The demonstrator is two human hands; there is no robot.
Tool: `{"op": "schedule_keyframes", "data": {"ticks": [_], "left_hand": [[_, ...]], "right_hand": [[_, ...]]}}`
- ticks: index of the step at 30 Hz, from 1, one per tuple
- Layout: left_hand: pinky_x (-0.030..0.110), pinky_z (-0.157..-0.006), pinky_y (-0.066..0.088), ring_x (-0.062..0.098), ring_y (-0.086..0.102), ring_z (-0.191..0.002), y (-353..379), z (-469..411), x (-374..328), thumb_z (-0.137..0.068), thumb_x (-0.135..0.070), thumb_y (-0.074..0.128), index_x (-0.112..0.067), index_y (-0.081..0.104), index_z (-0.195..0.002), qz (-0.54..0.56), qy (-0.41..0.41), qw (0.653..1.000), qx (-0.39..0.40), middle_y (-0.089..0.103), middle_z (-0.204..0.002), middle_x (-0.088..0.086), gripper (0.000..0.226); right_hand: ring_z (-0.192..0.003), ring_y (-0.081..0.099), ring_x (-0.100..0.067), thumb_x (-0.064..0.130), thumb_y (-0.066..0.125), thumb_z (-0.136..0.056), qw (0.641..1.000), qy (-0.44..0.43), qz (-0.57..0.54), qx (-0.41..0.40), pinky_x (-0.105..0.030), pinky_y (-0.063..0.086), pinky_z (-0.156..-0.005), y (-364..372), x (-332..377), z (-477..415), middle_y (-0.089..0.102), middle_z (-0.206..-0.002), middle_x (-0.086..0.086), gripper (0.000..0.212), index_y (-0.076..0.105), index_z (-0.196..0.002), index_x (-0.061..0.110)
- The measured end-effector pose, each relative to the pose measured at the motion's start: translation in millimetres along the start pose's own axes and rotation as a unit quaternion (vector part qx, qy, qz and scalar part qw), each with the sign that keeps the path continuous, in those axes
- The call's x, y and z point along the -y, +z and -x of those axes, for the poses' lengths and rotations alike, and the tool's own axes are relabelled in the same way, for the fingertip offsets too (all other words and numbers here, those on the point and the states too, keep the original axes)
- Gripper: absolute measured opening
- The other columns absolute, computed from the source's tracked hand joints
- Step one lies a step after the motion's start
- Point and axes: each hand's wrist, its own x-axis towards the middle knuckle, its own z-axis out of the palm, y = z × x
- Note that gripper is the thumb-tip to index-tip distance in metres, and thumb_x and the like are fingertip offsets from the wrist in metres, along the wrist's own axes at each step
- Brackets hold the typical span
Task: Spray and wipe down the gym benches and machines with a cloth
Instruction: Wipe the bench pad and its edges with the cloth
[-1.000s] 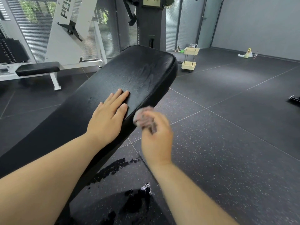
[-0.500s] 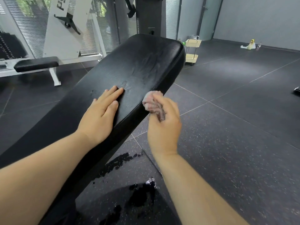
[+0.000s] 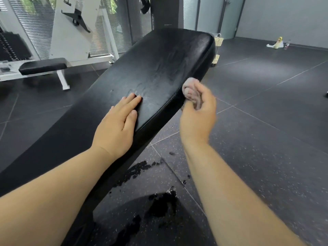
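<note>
While the black bench pad (image 3: 168, 55) is touched by the left hand (image 3: 117, 125), whose straight fingers are laid flat on its top with nothing held, a bunched pinkish cloth (image 3: 190, 92) is gripped in the curled fingers of the right hand (image 3: 197, 118). The cloth is held at the pad's right side edge, near the left hand. Dark wet patches (image 3: 163, 205) are seen on the speckled floor (image 3: 266, 157) beneath the bench, and faint streaks on the pad.

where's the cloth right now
In the head view the cloth sits right of centre, bunched in the right hand, at the right side edge of the black bench pad.
</note>
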Motion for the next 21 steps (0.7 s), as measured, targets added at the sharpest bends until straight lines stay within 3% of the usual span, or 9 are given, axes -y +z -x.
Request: {"op": "schedule_keyframes", "data": {"ticks": [2, 7, 9, 12, 15, 18, 21], "left_hand": [[0.019, -0.119, 0.005, -0.009, 0.014, -0.141, 0, -1, 1, -0.106, -0.024, 0.031, -0.038, 0.035, -0.147, 0.002, 0.005, 1.000, -0.005, 0.026, -0.157, -0.018, 0.044], [0.016, -0.117, 0.003, -0.011, 0.013, -0.138, -1, 0, 2, -0.106, -0.023, 0.031, -0.037, 0.035, -0.148, 0.006, 0.008, 1.000, 0.000, 0.025, -0.157, -0.017, 0.044], [0.015, -0.116, 0.003, -0.011, 0.013, -0.138, -1, 2, 3, -0.106, -0.023, 0.031, -0.037, 0.035, -0.147, 0.011, 0.011, 1.000, 0.001, 0.025, -0.158, -0.017, 0.044], [0.012, -0.114, 0.003, -0.014, 0.012, -0.135, -2, 3, 2, -0.107, -0.025, 0.030, -0.038, 0.035, -0.148, 0.003, 0.009, 1.000, 0.000, 0.024, -0.157, -0.020, 0.043], [0.014, -0.115, 0.006, -0.014, 0.014, -0.136, -2, 3, -1, -0.106, -0.024, 0.031, -0.037, 0.038, -0.147, 0.008, 0.009, 1.000, -0.005, 0.026, -0.156, -0.021, 0.043], [0.018, -0.118, 0.009, -0.006, 0.019, -0.142, -1, 2, 0, -0.106, -0.022, 0.033, -0.035, 0.041, -0.146, 0.021, 0.007, 1.000, -0.017, 0.029, -0.155, -0.019, 0.043], [0.018, -0.119, 0.010, -0.005, 0.021, -0.142, 0, 2, 2, -0.106, -0.020, 0.035, -0.034, 0.043, -0.145, 0.031, 0.002, 0.999, -0.019, 0.032, -0.155, -0.018, 0.042]], "right_hand": [[-0.110, 0.057, 0.001, -0.009, 0.051, -0.087, 1.000, 0.009, -0.011, 0.023, -0.027, 0.049, -0.098, 3, -13, 43, 0.055, -0.119, 0.011, 0.054, 0.064, -0.113, 0.036], [-0.110, 0.054, 0.004, -0.014, 0.053, -0.083, 0.985, -0.004, 0.053, 0.164, -0.009, 0.041, -0.094, -10, -31, 101, 0.056, -0.118, 0.011, 0.052, 0.070, -0.112, 0.026], [-0.104, 0.059, 0.002, -0.007, 0.055, -0.087, 0.989, -0.007, 0.021, 0.144, -0.015, 0.047, -0.091, -21, -21, 70, 0.058, -0.116, 0.009, 0.046, 0.069, -0.110, 0.030], [-0.089, 0.064, 0.002, 0.002, 0.055, -0.091, 0.997, 0.046, -0.063, 0.007, -0.021, 0.055, -0.076, -20, 1, -10, 0.062, -0.118, 0.001, 0.039, 0.067, -0.103, 0.037], [-0.095, 0.062, -0.008, 0.003, 0.047, -0.081, 0.999, 0.024, -0.036, -0.012, -0.037, 0.057, -0.087, 1, 1, -14, 0.063, -0.117, -0.001, 0.046, 0.066, -0.102, 0.040], [-0.104, 0.058, 0.003, -0.009, 0.048, -0.084, 0.999, 0.018, -0.042, 0.004, -0.015, 0.047, -0.091, 9, -13, 45, 0.056, -0.115, 0.014, 0.054, 0.065, -0.103, 0.038], [-0.109, 0.057, -0.003, -0.013, 0.049, -0.080, 0.998, 0.016, 0.000, 0.068, -0.016, 0.045, -0.095, 9, -33, 97, 0.055, -0.119, 0.008, 0.056, 0.070, -0.110, 0.029]]}}
